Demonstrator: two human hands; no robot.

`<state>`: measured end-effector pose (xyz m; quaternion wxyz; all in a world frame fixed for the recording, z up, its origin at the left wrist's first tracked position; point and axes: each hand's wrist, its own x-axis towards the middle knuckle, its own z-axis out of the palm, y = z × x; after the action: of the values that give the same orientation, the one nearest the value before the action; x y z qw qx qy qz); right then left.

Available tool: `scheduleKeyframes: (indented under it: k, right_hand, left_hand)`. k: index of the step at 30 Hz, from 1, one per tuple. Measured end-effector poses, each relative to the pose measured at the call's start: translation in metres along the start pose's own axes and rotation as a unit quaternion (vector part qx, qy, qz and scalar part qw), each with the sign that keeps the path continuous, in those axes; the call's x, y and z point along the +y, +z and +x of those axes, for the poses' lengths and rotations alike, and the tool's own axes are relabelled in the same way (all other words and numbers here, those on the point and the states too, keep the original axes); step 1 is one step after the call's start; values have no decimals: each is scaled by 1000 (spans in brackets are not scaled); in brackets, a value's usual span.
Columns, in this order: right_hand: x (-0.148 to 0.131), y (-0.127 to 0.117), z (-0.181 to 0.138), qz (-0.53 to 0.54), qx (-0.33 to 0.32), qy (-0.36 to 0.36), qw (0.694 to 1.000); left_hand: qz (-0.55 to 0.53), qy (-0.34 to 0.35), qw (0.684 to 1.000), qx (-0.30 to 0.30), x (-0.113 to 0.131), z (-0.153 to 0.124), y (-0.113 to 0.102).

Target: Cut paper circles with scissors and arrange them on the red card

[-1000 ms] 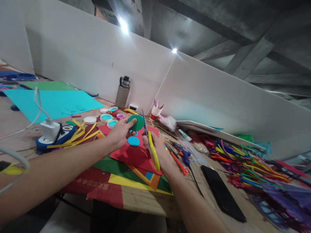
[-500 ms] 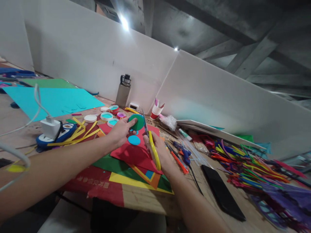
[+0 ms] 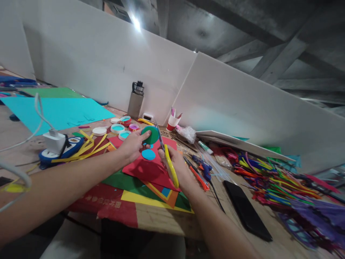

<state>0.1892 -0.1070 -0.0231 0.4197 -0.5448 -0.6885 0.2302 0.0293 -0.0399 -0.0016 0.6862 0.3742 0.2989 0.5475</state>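
Note:
My left hand (image 3: 135,144) pinches a green paper circle (image 3: 151,135) between thumb and fingers, with a strip of blue showing along its upper edge. In my right hand (image 3: 176,163) is a pair of yellow-handled scissors (image 3: 169,160), its blades pointing up beside the circle's right edge. Whether the blades touch the paper I cannot tell. Below the hands, a blue paper circle (image 3: 148,154) lies on red paper (image 3: 142,172), and part of another blue piece shows just above it. Green, yellow and orange sheets stick out from under the red paper.
Round tubs (image 3: 118,128) and yellow paper strips (image 3: 93,147) lie to the left, near a blue power strip (image 3: 61,151). A bottle (image 3: 135,100) stands by the wall. On the right are a utility knife (image 3: 198,176), a glue gun (image 3: 206,171), a black phone (image 3: 246,210) and pipe cleaners (image 3: 277,183).
Both hands stay in nearly the same place, with the circle and scissors still held. The view has shifted slightly, and the scissors' blades lean a little more to the left.

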Motion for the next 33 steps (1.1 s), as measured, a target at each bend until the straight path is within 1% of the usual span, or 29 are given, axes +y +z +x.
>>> scheduleKeyframes:
  k: [5, 11, 15, 27, 33]
  right_hand:
    - [-6, -3, 0, -26, -13, -2, 1000]
    - [-4, 0, -1, -43, 10, -12, 999]
    - [-1, 1, -1, -27, 2, -10, 1000]
    - [0, -3, -1, 8, -25, 6, 1000]
    - [1, -2, -1, 5, -26, 5, 1000]
  left_hand:
    - [7, 5, 1000, -6, -2, 1, -1]
    - [-10, -9, 1000, -14, -2, -3, 3]
    - [-9, -10, 1000, -15, -2, -3, 3]
    - [60, 3, 998, -25, 3, 0, -2]
    - [84, -7, 996, -24, 7, 2, -2]
